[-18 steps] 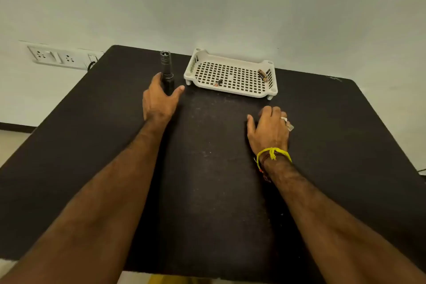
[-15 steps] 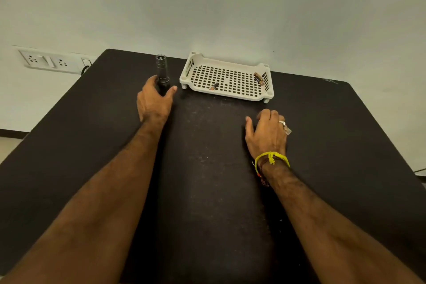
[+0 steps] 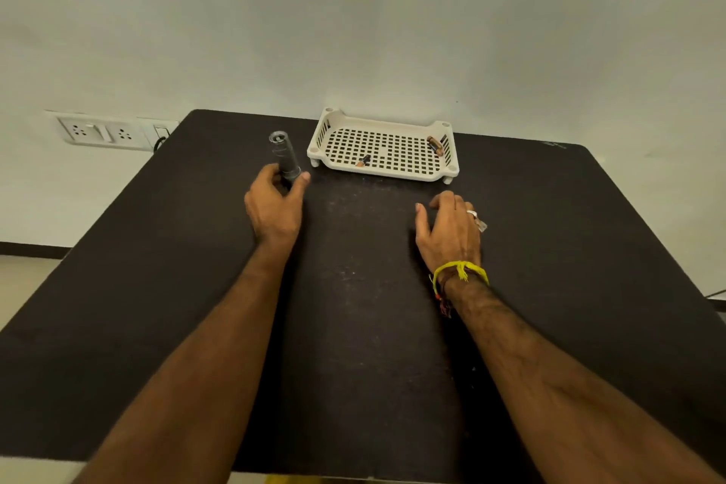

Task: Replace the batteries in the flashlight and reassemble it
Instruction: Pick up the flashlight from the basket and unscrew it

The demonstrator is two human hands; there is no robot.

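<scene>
Left hand [image 3: 275, 208] wraps lower barrel of flashlight [image 3: 285, 155], thumb one side, fingers other; torch stands tilted near far-left part of table [image 3: 157, 306], lens end up. Right hand [image 3: 450, 234] rests on table mid-right, fingers loosely curled, holding nothing.

White perforated tray [image 3: 448, 169] at far edge, just right of torch; loose batteries [image 3: 435, 145] inside, one [image 3: 363, 160] near front.

Judgement: torch rigid, smooth metal, likely slippery, moderate weight. Hold barrel firmly, twist cap with free hand. Batteries small, roll easily.
</scene>
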